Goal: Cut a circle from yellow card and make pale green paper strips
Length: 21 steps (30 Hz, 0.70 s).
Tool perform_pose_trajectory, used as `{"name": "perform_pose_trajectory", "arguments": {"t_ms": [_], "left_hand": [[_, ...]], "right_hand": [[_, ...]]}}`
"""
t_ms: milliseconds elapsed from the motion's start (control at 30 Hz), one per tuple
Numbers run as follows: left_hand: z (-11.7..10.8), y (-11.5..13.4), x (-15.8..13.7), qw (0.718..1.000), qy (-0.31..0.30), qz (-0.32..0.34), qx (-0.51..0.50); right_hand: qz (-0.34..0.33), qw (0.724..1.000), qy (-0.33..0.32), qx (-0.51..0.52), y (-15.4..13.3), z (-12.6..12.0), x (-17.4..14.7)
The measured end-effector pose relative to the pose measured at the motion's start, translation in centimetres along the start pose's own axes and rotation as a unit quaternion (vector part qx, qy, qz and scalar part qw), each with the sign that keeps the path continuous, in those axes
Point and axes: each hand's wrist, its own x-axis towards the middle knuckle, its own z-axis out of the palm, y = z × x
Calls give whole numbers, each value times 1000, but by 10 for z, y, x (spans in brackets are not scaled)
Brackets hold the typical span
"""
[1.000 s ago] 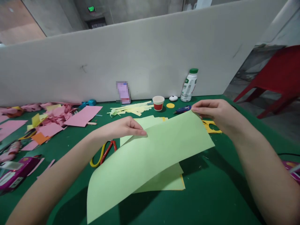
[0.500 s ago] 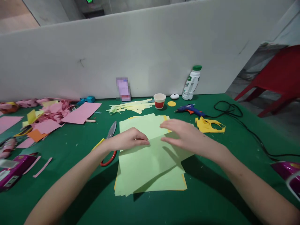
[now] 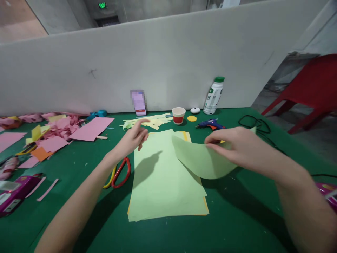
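Between the thumb and fingers of my right hand (image 3: 237, 144) is a single light-green sheet of paper (image 3: 207, 161), lifted and bowed, its far right part hidden behind the hand. Below and left of it lies a stack of light-green paper (image 3: 165, 189), with orange-yellow edges showing underneath. My left hand (image 3: 134, 135) hovers over the stack's upper left edge, holding nothing; its index finger points out and the other fingers are loosely curled. Under my left wrist lie scissors (image 3: 127, 175) with red and yellow handles, their blades hidden by the hand.
Behind the stack are pale paper strips (image 3: 158, 121), a paper cup (image 3: 178, 116), a yellow disc (image 3: 192, 118) and a white bottle (image 3: 213, 96). A blue glue gun (image 3: 210, 123) lies at right with its black cord. Pink paper scraps (image 3: 60, 128) pile up on the left; a phone (image 3: 138, 102) leans against the partition.
My right hand has moved right, carrying the top green sheet off the stack. My left hand has let go of the paper and risen up and left.
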Motion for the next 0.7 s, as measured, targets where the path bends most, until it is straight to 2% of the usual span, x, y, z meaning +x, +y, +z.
{"name": "perform_pose_trajectory", "arguments": {"t_ms": [67, 133, 233, 433, 700], "left_hand": [[4, 21, -4, 993, 25, 109, -34], [13, 42, -9, 979, 17, 198, 32], [33, 60, -14, 966, 18, 249, 68], [57, 57, -17, 972, 61, 228, 1], [51, 59, -21, 986, 57, 155, 21]], "right_hand": [[-49, 999, 13, 15, -9, 10, 5], [-89, 995, 36, 10, -17, 18, 8], [-106, 993, 59, -3, -24, 26, 7], [-84, 990, 112, -22, -32, 34, 2], [-105, 983, 142, -53, -38, 44, 0]]}}
